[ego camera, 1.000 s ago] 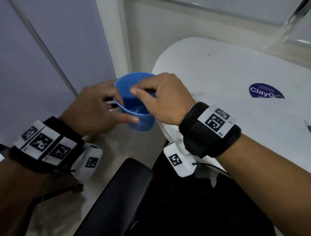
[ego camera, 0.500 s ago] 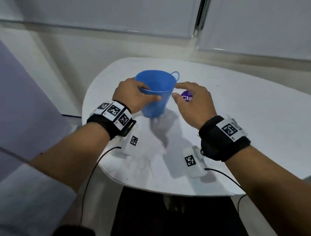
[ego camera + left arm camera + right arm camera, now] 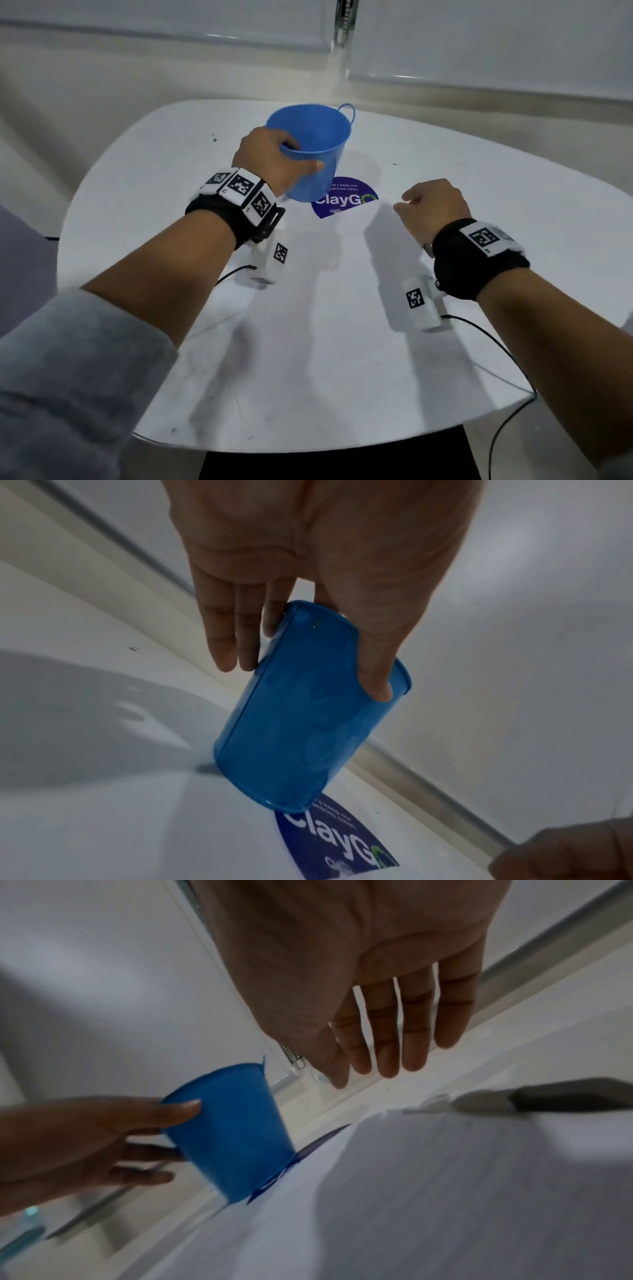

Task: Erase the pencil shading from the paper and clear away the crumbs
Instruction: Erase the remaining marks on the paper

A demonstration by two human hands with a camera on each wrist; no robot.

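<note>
- Blue bucket point(image 3: 313, 154): a small plastic pail with a loop handle on its far rim, its base at the edge of the purple sticker point(image 3: 346, 200). It leans toward the near side. The part of its inside seen from the head view shows plain blue wall; whether crumbs lie at the bottom cannot be told.
- Left hand point(image 3: 274, 161): it pinches the bucket's near rim, thumb point(image 3: 375, 674) pressed on the outer wall; one finger reaches over the rim, while the other fingers point(image 3: 222, 642) lie straight beside the wall.
- Right hand point(image 3: 433, 205): it hangs above the table to the right of the sticker, apart from the bucket, holding nothing. The right wrist view shows its fingers point(image 3: 387, 1031) straight and slightly spread.
- White table point(image 3: 342, 359): rounded, marked with faint grey smudges and a few dark specks near the far edge; shadows of both arms fall across it.
- Sticker: round, purple, lettered "ClayGo", partly hidden by the bucket's base.
- Surroundings: a pale wall with window blinds point(image 3: 479, 44) and a bead chain point(image 3: 344, 20) behind the table; black cables point(image 3: 496, 342) trail from the wrist units over the near edge.
- Paper and pencil shading: neither can be made out in any view, so their place cannot be told.
</note>
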